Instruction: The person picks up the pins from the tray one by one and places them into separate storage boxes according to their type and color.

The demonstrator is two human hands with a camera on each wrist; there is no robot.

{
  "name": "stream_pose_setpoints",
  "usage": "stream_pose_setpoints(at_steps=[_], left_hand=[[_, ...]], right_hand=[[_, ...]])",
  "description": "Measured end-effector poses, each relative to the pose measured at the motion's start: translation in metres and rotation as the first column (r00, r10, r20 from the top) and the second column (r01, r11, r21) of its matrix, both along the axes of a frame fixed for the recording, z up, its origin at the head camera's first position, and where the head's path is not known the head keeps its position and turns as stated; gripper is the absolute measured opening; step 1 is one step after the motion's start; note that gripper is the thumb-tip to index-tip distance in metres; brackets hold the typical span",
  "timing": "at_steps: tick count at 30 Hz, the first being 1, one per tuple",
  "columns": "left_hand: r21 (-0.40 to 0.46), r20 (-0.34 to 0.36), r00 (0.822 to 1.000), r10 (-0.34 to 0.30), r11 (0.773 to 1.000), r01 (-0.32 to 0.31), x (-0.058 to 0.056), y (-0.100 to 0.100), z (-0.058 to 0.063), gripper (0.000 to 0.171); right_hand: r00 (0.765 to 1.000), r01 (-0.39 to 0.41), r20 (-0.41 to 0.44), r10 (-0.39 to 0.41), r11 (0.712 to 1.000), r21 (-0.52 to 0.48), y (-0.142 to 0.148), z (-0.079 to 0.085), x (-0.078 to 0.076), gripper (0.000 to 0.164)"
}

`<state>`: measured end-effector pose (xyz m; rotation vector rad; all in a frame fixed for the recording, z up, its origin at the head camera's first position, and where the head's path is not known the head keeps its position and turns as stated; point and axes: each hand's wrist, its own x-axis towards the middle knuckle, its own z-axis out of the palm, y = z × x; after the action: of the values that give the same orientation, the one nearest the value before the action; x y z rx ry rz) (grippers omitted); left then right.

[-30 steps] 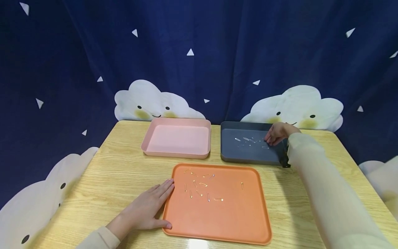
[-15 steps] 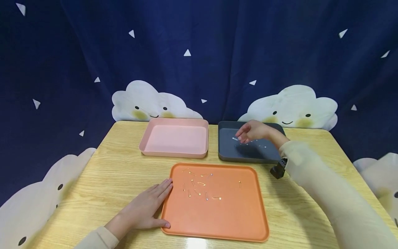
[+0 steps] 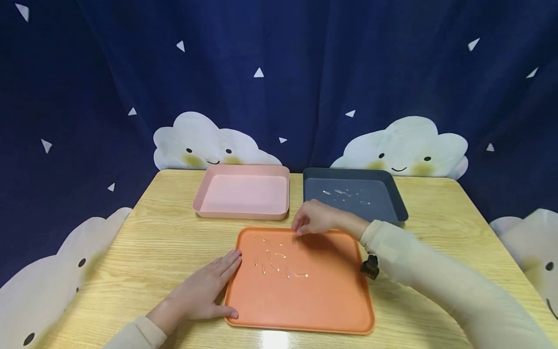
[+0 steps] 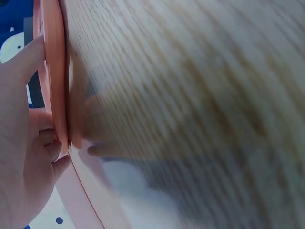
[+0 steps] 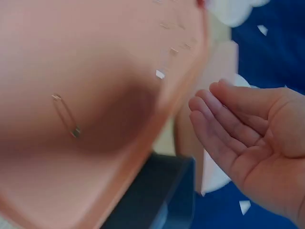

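An orange tray [image 3: 322,300] lies on the table with several gold safety pins [image 3: 302,275] and a silver safety pin [image 3: 287,272] scattered over its left half. My left hand [image 3: 205,286] rests along the tray's left edge, fingers extended and thumb at the rim. Over the far edge of the tray hovers my right hand [image 3: 318,216], its fingertips near another silver safety pin [image 3: 294,242]. In the right wrist view that hand [image 5: 252,129] has loosely bent fingers with nothing between them. A lone safety pin [image 5: 66,116] shows in the tray there, under the arm's shadow.
Behind the orange tray, a pink tray [image 3: 246,191] stands at the left. To its right is a dark grey tray [image 3: 379,194] holding several silver safety pins [image 3: 326,193]. A dark blue curtain [image 3: 279,87] hangs behind the wooden table [image 3: 152,252].
My right hand has moved out of the dark grey tray, leftward and nearer, to over the orange tray's far edge. The left hand stays at the tray's edge.
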<state>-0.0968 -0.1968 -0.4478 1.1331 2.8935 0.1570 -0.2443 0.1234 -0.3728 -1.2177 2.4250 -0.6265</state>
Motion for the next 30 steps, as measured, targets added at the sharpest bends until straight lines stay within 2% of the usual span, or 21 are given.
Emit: stream_pose_setpoints(at_steps=[3,6,13,22,30], left_hand=[[0.004,0.000,1.000,-0.003,1.000,0.003,0.000,0.000,-0.001,0.107],[-0.001,0.017,1.000,-0.001,1.000,0.001,0.000,0.001,0.000,0.106],[-0.007,0.014,1.000,-0.003,1.000,0.004,0.000,0.002,0.004,0.107],[-0.005,-0.004,1.000,-0.006,1.000,0.006,0.001,0.001,0.001,0.107],[-0.014,0.011,1.000,0.006,1.000,-0.006,0.000,0.001,0.002,0.108]], right_hand=[[0.998,-0.054,-0.042,0.056,0.997,0.049,-0.010,-0.011,0.005,0.008],[0.994,-0.074,-0.070,0.079,0.994,0.074,-0.016,-0.019,0.007,0.009],[0.985,-0.067,-0.149,0.082,0.992,0.106,-0.022,-0.030,0.013,0.009],[0.970,-0.061,-0.226,0.088,0.990,0.124,-0.029,-0.036,0.022,0.010],[0.945,-0.063,-0.317,0.085,0.995,0.080,-0.030,-0.042,0.022,0.017]])
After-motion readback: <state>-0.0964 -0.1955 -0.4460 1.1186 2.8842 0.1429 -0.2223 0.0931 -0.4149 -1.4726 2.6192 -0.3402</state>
